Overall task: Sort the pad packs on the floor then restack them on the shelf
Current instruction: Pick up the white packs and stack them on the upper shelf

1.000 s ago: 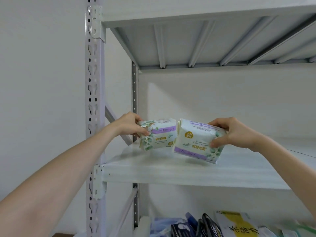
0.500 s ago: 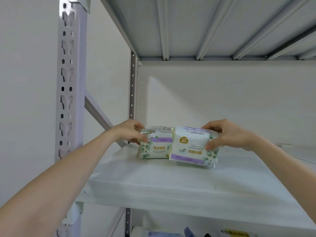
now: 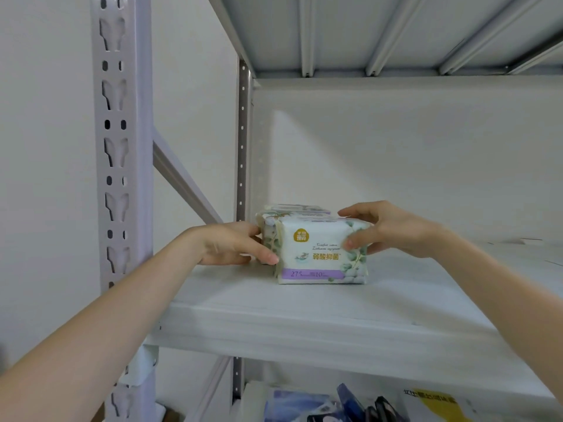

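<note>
White pad packs [image 3: 323, 251] stand upright on the shelf [image 3: 304, 315], left hand [image 3: 231, 245] gripping the far one, right hand [image 3: 387, 229] gripping the near.

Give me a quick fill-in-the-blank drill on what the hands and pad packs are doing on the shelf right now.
1. The front pad pack rests on the ____.
2. Its bottom band is coloured ____.
3. The right hand grips the front pad pack's ____ end.
4. The left hand touches the packs from the ____ side.

Missing words: shelf; purple; right; left
</note>
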